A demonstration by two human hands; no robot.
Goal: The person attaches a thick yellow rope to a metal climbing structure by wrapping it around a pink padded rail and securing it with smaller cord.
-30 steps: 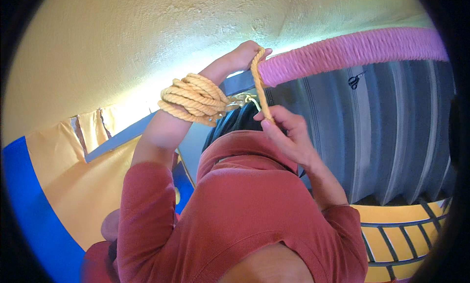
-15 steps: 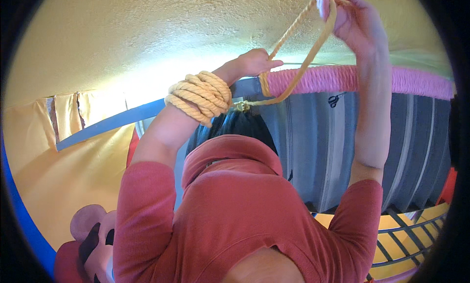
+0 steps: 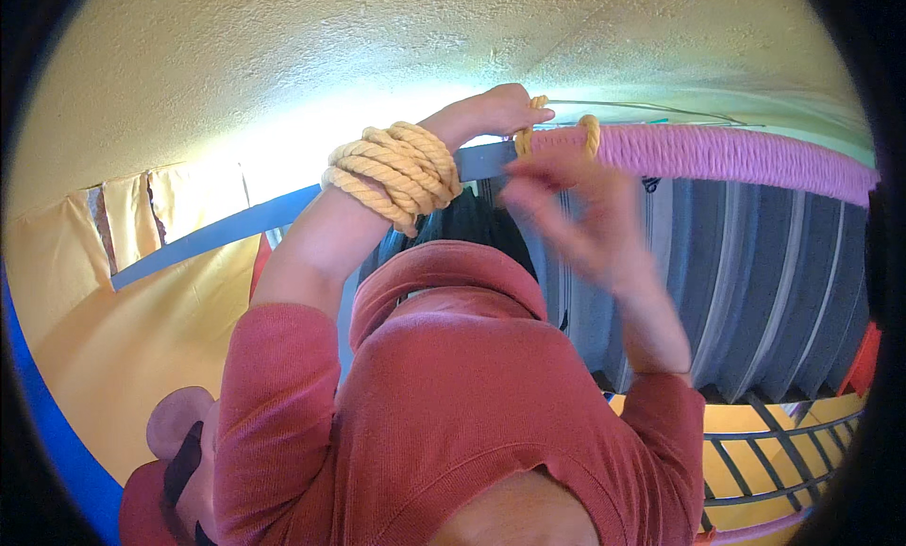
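A grey flat bar (image 3: 486, 163) runs across in front of me, its right stretch wound tightly with pink cord (image 3: 727, 152). Yellow rope (image 3: 590, 135) loops over the pink winding near its left end. My left hand (image 3: 498, 112) is closed at the far side of the bar, its thumb along it, with a bit of the yellow rope at its fingers. A thick coil of the same rope (image 3: 401, 173) hangs round my left forearm. Smeared by motion, my right hand (image 3: 585, 206) is on the near side, just below the winding's left end; its grip is unclear.
Scissors (image 3: 651, 184) lie partly hidden on grey striped cloth (image 3: 746, 282) under the bar. A thin green strand (image 3: 642, 106) stretches behind the bar. Dark metal bars (image 3: 769, 452) are at lower right, a painted cartoon figure (image 3: 179, 433) at lower left.
My right hand has come down from high up to the near side of the bar. The big raised loop of yellow rope is drawn down over the pink winding. My left hand stays nearly in place.
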